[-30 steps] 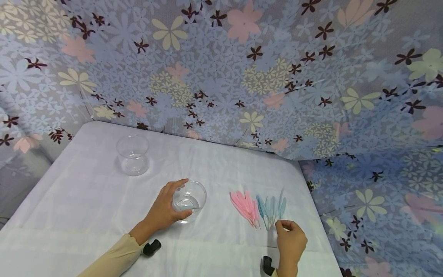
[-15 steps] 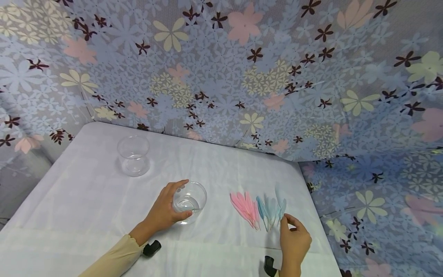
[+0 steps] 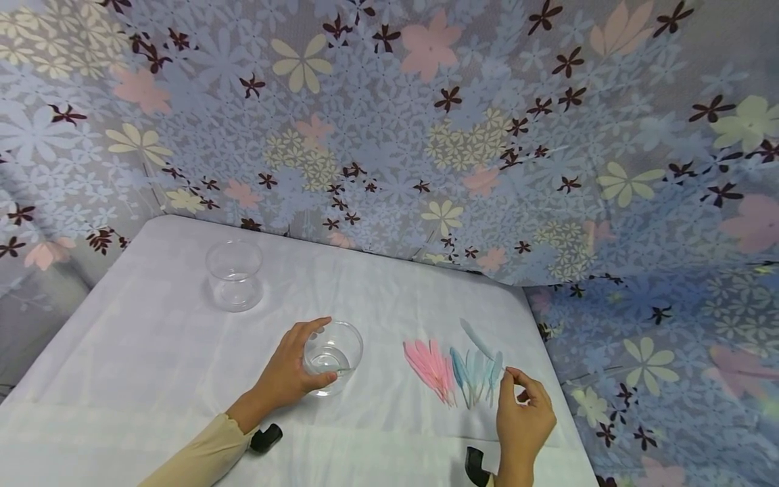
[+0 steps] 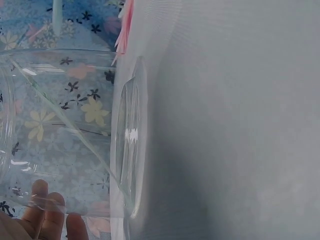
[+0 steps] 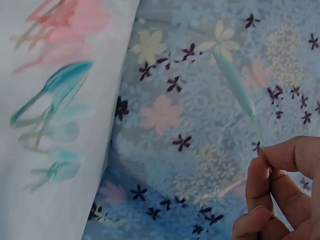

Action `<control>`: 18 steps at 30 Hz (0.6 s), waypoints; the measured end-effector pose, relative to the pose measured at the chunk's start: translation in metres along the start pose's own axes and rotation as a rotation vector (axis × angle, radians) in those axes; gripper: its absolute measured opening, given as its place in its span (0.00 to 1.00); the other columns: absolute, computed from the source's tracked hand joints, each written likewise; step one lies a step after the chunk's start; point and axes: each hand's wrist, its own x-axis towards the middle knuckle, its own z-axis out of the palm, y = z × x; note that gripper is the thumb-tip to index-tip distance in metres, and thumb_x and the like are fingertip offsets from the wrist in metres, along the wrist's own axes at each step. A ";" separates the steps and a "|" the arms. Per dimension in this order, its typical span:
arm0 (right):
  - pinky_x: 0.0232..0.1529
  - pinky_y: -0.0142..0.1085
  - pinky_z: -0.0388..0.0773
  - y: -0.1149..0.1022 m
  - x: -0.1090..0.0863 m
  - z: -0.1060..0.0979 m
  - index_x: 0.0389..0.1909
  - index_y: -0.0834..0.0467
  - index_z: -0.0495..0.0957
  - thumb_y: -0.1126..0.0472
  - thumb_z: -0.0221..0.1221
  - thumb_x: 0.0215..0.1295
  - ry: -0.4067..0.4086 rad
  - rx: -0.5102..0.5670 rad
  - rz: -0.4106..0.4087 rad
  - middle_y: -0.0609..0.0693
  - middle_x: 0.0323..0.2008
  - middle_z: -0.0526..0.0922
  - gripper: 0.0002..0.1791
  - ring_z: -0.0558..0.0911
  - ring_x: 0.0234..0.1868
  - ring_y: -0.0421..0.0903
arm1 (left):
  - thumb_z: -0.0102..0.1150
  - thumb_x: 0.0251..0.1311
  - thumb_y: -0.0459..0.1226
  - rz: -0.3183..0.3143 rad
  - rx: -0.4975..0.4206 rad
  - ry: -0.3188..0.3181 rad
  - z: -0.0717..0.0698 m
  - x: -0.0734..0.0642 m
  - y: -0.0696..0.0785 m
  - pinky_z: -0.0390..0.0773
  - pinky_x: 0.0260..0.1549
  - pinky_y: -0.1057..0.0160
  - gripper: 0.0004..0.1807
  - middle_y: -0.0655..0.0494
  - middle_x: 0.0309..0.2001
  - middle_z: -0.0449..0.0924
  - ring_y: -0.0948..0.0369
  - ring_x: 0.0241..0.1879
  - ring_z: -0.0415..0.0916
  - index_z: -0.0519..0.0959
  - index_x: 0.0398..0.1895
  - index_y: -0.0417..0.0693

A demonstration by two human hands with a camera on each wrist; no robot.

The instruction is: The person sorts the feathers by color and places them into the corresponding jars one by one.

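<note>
Pale blue feather (image 3: 477, 339) held to the upper left of the right hand (image 3: 526, 412) in the head view, quill pinched between thumb and fingertips; end of the quill mostly hidden by the grip. Well apart from the left hand (image 3: 291, 362), with pink feathers (image 3: 429, 365) and other blue feathers (image 3: 471, 379) lying in between on the white cloth (image 3: 341, 277). Left hand curved round the clear container (image 3: 349, 341), gripping with thumb and fingers spread apart; only fingertips visible in the left wrist view, the rest cut off or out of sight. In that view, also a slender pale strip (image 4: 75, 130) slanting from rim to base; hard to tell whether inside or behind the wall. Lying feathers blurred in the right wrist view, hard to count. Farther back, second clear container (image 3: 234, 277), outline faint against the cloth. Cream sleeve (image 3: 197, 452) cut off at the bottom edge.
</note>
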 end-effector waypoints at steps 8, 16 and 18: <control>0.36 0.30 0.61 -0.033 -0.008 0.006 0.31 0.63 0.88 0.73 0.65 0.60 -0.084 0.141 -0.075 0.53 0.28 0.84 0.05 0.68 0.29 0.41 | 0.76 0.43 0.56 -0.002 0.001 -0.011 0.000 -0.001 0.001 0.71 0.52 0.43 0.51 0.46 0.59 0.72 0.48 0.58 0.69 0.64 0.74 0.61; 0.41 0.31 0.65 -0.088 -0.024 0.025 0.31 0.58 0.88 0.72 0.65 0.58 -0.321 0.267 -0.353 0.46 0.29 0.85 0.07 0.72 0.36 0.43 | 0.76 0.43 0.54 -0.002 0.003 -0.004 0.001 -0.001 0.001 0.71 0.53 0.43 0.50 0.46 0.59 0.72 0.48 0.58 0.69 0.65 0.73 0.60; 0.43 0.32 0.64 -0.097 -0.028 0.028 0.30 0.57 0.89 0.72 0.66 0.56 -0.348 0.281 -0.394 0.44 0.29 0.85 0.08 0.74 0.37 0.43 | 0.76 0.43 0.55 -0.001 0.003 -0.006 0.000 0.000 0.001 0.71 0.53 0.43 0.50 0.46 0.59 0.72 0.49 0.58 0.69 0.65 0.73 0.60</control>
